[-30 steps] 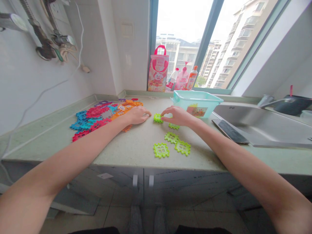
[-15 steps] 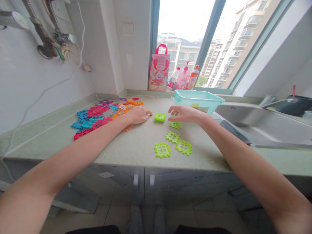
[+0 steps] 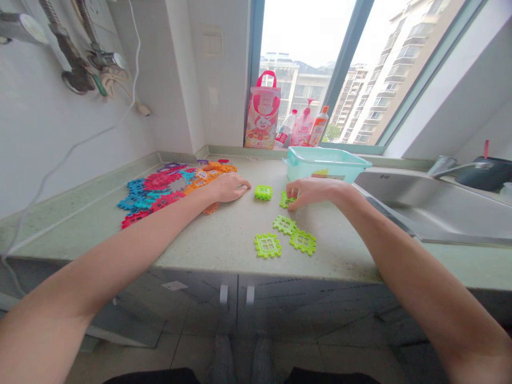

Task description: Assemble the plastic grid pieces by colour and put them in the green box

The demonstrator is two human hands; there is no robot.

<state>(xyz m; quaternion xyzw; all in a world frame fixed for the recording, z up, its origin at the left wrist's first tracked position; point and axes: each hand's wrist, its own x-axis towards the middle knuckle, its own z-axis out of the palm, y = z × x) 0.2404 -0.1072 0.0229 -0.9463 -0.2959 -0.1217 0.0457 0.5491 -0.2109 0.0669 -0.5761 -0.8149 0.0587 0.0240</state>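
Note:
My right hand (image 3: 316,190) is over a lime-green toothed plastic building tile (image 3: 286,200), its thumb and fingertips closing on the tile's right side and partly hiding it. My left hand (image 3: 230,187) rests on the counter with fingers stretched out and nothing in them, at the right edge of the orange tiles (image 3: 208,176). Between the two hands lies a small stack of green tiles (image 3: 263,192). Nearer the front edge are three loose green tiles: one (image 3: 285,224) touches another (image 3: 303,241), and the third (image 3: 268,245) lies apart.
A heap of red and blue tiles (image 3: 160,184) spreads at the left of the counter (image 3: 224,240). Behind my right hand stands a translucent turquoise bin (image 3: 344,168). The steel sink (image 3: 440,208) is at the right. Bottles (image 3: 302,128) and a pink bag (image 3: 263,120) line the windowsill.
My right hand has moved slightly right and down onto the green tile, its fingers curling in around it. The left hand stays in place.

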